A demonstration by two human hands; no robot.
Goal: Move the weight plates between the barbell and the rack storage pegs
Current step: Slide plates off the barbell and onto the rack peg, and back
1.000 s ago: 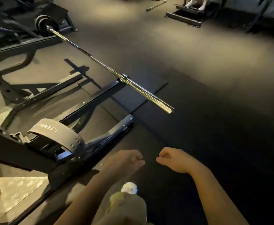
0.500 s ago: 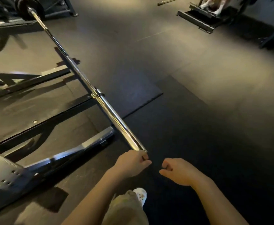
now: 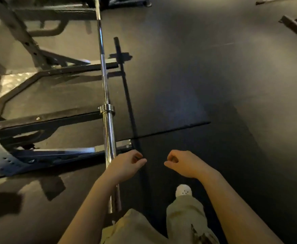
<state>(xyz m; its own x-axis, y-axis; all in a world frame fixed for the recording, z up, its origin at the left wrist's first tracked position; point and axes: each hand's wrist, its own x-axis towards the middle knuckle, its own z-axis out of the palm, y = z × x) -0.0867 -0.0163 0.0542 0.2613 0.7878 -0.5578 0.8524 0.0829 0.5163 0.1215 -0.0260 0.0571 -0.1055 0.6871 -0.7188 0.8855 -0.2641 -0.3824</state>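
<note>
your left hand (image 3: pixel 126 164) is hovering over the bare chrome sleeve of the barbell (image 3: pixel 109 131), its grip loosely curled and holding nothing. your right hand (image 3: pixel 183 162) is hanging beside it, equally empty. the barbell is lying across the squat rack (image 3: pixel 43 120).

Dark rubber floor (image 3: pixel 214 85) with a seam between mats; a pale light patch falls across it, and a black machine base (image 3: pixel 295 27) sits far right

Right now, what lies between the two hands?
Head view: only bare dark floor mat shows between the left hand and right hand; both hold nothing.
</note>
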